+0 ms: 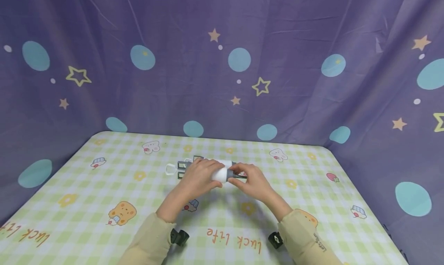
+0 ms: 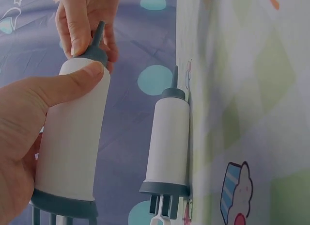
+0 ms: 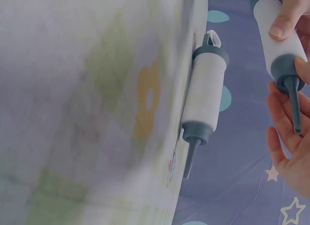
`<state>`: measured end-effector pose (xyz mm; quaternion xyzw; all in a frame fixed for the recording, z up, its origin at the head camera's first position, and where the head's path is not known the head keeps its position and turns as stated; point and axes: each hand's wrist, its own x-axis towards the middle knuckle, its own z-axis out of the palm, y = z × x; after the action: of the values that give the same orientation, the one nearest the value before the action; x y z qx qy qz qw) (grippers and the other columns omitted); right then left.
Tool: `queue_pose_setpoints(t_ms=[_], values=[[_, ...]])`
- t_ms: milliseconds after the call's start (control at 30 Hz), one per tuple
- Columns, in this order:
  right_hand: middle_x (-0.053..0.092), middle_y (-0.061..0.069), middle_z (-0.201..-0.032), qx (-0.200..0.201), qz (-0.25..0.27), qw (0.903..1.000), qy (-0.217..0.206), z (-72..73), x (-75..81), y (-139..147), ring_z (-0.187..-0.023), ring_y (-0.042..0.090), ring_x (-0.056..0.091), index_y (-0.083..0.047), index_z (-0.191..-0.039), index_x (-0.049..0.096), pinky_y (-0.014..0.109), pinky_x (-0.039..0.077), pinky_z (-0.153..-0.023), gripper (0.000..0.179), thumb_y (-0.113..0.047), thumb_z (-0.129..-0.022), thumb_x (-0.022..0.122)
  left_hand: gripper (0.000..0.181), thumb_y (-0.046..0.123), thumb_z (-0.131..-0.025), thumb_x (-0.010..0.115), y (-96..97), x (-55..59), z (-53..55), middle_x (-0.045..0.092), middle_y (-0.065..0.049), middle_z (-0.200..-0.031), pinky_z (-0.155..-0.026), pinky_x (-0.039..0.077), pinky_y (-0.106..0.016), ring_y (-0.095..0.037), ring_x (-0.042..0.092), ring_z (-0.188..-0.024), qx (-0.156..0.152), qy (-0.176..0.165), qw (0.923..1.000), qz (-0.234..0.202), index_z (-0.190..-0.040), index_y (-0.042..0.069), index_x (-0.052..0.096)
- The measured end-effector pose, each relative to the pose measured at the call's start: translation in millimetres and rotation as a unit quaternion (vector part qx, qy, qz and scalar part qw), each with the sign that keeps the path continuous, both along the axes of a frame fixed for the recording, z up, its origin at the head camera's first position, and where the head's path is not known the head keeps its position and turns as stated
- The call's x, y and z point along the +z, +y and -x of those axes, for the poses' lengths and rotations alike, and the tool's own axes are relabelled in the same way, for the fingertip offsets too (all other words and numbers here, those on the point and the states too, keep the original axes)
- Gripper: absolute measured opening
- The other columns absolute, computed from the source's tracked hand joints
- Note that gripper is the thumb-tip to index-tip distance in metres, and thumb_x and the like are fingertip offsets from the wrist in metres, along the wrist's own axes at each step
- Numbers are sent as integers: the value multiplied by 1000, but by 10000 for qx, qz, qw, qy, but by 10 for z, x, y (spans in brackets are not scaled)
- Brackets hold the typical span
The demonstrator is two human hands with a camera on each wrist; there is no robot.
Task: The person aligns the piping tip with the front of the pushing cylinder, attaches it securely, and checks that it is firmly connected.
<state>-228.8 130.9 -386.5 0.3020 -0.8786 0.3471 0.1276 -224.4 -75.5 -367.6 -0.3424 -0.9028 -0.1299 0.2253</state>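
Note:
Over the table, my left hand (image 1: 202, 176) grips a white syringe (image 1: 219, 175) by its barrel, the thumb lying along it in the left wrist view. My right hand (image 1: 252, 180) pinches the dark grey-blue nozzle cap (image 3: 286, 72) of this syringe between thumb and fingers. Its thin spout points to the right in the head view. A second, similar syringe (image 3: 206, 91) lies on the tablecloth just behind, partly hidden by my hands in the head view. Both have dark collars and pale plunger handles (image 1: 170, 169) at the left end.
A green-and-white checked cloth (image 1: 138, 203) with printed cartoons covers the table. Behind and beside it hangs a purple curtain (image 1: 194, 87) with stars and blue dots. Dark wrist devices (image 1: 179, 237) sit by both sleeves.

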Motion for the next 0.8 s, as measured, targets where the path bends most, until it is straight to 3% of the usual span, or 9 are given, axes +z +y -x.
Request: queue_pose_setpoints(t_ms=[167,333,533,800], values=[[68,-1,-97,-68,138,9999,-53,-2,8,-54,-88,15,63,-13,-104,64,29,51,-72,28,-30,-82,67,54,36,-61,80,-20,-26,6,66,0,-104,-82,43,-36,-18,61,-92,3,424,9991,-76,-107,14,64],[68,2,-98,-28,366,9989,-294,-4,-24,-94,-91,18,64,-12,-105,63,32,52,-78,29,-29,-82,66,53,36,-61,81,-42,-25,4,66,1,-103,-83,43,-35,-18,61,-91,28,435,9991,1,-106,14,64],[66,1,-101,4,253,9984,-512,6,-65,-137,-93,16,62,-13,-109,62,30,51,-79,30,-28,-83,65,51,34,-62,81,-76,-38,10,66,1,-100,-81,43,-37,-19,60,-89,131,199,9996,125,-105,14,64],[65,-5,-96,-89,-1,9993,-360,38,-78,-211,-86,12,61,-15,-105,64,30,50,-76,30,-28,-78,71,50,33,-63,81,-180,-69,0,65,-1,-102,-85,44,-41,-21,60,-96,281,-273,9992,110,-106,13,64]])
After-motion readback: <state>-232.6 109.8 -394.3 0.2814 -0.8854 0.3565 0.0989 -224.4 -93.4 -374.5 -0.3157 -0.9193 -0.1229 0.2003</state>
